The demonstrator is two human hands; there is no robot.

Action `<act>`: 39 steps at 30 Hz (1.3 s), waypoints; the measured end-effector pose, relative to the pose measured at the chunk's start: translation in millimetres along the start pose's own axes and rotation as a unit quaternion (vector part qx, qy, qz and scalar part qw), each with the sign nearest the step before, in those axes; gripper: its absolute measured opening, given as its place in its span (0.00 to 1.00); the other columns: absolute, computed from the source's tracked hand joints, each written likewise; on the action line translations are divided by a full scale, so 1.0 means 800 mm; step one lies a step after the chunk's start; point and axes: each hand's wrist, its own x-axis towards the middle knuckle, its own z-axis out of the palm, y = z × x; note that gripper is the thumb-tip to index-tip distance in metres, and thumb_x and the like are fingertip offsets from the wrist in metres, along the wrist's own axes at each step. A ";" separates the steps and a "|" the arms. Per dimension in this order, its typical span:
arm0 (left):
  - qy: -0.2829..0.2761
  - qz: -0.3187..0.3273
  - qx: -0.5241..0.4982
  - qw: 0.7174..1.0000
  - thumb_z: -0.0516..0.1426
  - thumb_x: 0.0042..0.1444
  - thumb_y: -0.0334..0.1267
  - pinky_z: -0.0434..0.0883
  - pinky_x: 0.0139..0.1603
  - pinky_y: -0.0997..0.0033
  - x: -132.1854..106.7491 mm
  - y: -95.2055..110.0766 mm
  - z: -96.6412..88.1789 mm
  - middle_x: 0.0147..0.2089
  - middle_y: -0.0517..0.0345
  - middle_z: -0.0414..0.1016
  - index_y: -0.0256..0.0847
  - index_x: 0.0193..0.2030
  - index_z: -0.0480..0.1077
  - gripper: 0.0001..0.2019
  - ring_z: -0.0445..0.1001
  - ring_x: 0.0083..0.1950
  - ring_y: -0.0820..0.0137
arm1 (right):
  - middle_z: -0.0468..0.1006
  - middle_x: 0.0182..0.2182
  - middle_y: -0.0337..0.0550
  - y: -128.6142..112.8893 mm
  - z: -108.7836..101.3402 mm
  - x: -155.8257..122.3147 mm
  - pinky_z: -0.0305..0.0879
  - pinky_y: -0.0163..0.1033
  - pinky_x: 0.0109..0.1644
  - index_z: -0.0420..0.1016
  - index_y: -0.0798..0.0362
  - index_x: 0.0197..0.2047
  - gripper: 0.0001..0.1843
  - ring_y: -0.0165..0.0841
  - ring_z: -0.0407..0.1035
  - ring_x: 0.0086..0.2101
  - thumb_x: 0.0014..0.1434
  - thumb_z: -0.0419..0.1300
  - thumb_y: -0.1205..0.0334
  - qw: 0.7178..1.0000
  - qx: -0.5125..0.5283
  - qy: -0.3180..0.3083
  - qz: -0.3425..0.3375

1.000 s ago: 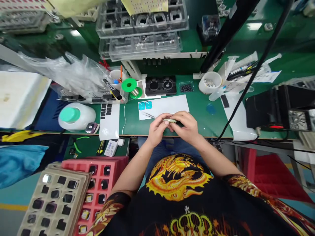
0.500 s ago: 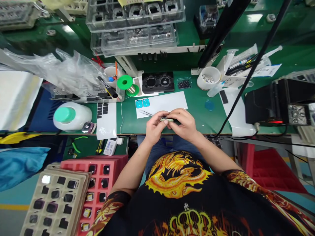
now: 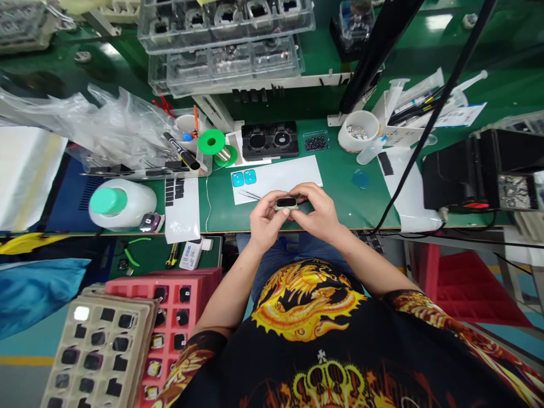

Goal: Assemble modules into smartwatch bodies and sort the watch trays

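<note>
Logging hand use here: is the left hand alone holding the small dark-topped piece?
No, the left hand and the right hand both hold the dark-topped piece, one at each end.

Green bench (image 3: pixel 357 208), white sheet (image 3: pixel 283 174), blue disc (image 3: pixel 361 179), white tub (image 3: pixel 351 145)

left hand (image 3: pixel 266 222) and right hand (image 3: pixel 318 211) sit close together, fingers (image 3: pixel 306 190) curled.

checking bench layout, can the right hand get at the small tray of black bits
Likely yes, once the right hand leaves the device; only flat white paper and bench seem to separate it from the tray.
</note>
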 end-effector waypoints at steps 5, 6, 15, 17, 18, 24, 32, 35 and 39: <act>0.010 0.014 0.025 1.000 0.72 0.68 0.45 0.83 0.42 0.72 0.001 0.006 0.003 0.52 0.49 0.86 0.41 0.59 0.82 0.17 0.84 0.41 0.70 | 0.84 0.48 0.47 0.000 -0.001 0.003 0.81 0.44 0.46 0.80 0.49 0.53 0.17 0.40 0.80 0.48 0.62 0.65 0.71 1.000 0.015 -0.017 0.001; 0.012 0.015 0.028 0.999 0.72 0.68 0.45 0.83 0.42 0.72 0.001 0.006 0.003 0.52 0.49 0.86 0.41 0.59 0.82 0.17 0.84 0.42 0.70 | 0.84 0.48 0.47 0.000 -0.001 0.003 0.81 0.44 0.46 0.80 0.49 0.52 0.16 0.40 0.80 0.47 0.62 0.64 0.71 1.000 0.016 -0.019 0.002; 0.019 0.014 0.024 0.999 0.73 0.67 0.44 0.84 0.51 0.68 -0.002 0.001 0.000 0.55 0.49 0.86 0.43 0.60 0.82 0.18 0.86 0.53 0.64 | 0.86 0.49 0.47 0.002 -0.001 0.001 0.81 0.44 0.47 0.80 0.49 0.54 0.17 0.39 0.80 0.45 0.62 0.64 0.68 0.998 0.002 -0.041 0.037; 0.026 0.010 0.026 0.999 0.73 0.67 0.43 0.84 0.56 0.66 -0.003 -0.001 -0.001 0.56 0.49 0.86 0.43 0.60 0.82 0.18 0.86 0.58 0.62 | 0.87 0.49 0.46 0.002 -0.001 0.001 0.81 0.43 0.48 0.81 0.49 0.55 0.18 0.37 0.81 0.44 0.62 0.64 0.68 0.998 0.009 -0.042 0.041; 0.029 0.012 0.025 0.999 0.73 0.67 0.42 0.83 0.59 0.66 -0.003 -0.001 -0.001 0.57 0.49 0.86 0.44 0.61 0.82 0.18 0.86 0.59 0.62 | 0.87 0.49 0.46 0.002 0.000 0.000 0.82 0.42 0.48 0.81 0.50 0.56 0.18 0.37 0.81 0.44 0.63 0.65 0.68 0.998 0.016 -0.042 0.042; 0.013 0.008 -0.006 1.000 0.72 0.68 0.39 0.87 0.51 0.68 -0.005 -0.004 -0.001 0.60 0.49 0.85 0.45 0.64 0.80 0.19 0.87 0.54 0.65 | 0.83 0.65 0.53 0.001 -0.005 -0.001 0.83 0.44 0.58 0.74 0.51 0.72 0.33 0.41 0.81 0.59 0.64 0.69 0.67 0.989 0.085 -0.107 0.050; 0.003 0.011 0.015 1.000 0.74 0.65 0.38 0.86 0.64 0.58 -0.010 -0.009 0.000 0.62 0.48 0.84 0.46 0.64 0.80 0.22 0.86 0.62 0.61 | 0.80 0.69 0.56 0.013 -0.011 -0.007 0.78 0.52 0.69 0.66 0.47 0.80 0.51 0.48 0.78 0.66 0.59 0.80 0.53 0.962 0.180 -0.154 0.136; 0.002 0.011 0.010 1.000 0.74 0.64 0.37 0.86 0.64 0.59 -0.011 -0.009 0.000 0.62 0.48 0.85 0.46 0.65 0.80 0.24 0.86 0.61 0.61 | 0.80 0.69 0.56 0.014 -0.010 -0.008 0.78 0.51 0.69 0.65 0.48 0.80 0.51 0.46 0.78 0.65 0.59 0.80 0.54 0.960 0.192 -0.150 0.137; 0.000 -0.001 0.014 1.000 0.75 0.64 0.36 0.86 0.62 0.59 -0.011 -0.008 -0.003 0.62 0.46 0.84 0.45 0.66 0.79 0.25 0.86 0.63 0.60 | 0.79 0.69 0.56 0.011 -0.011 -0.007 0.78 0.52 0.70 0.62 0.47 0.81 0.53 0.47 0.79 0.65 0.59 0.80 0.53 0.961 0.191 -0.152 0.130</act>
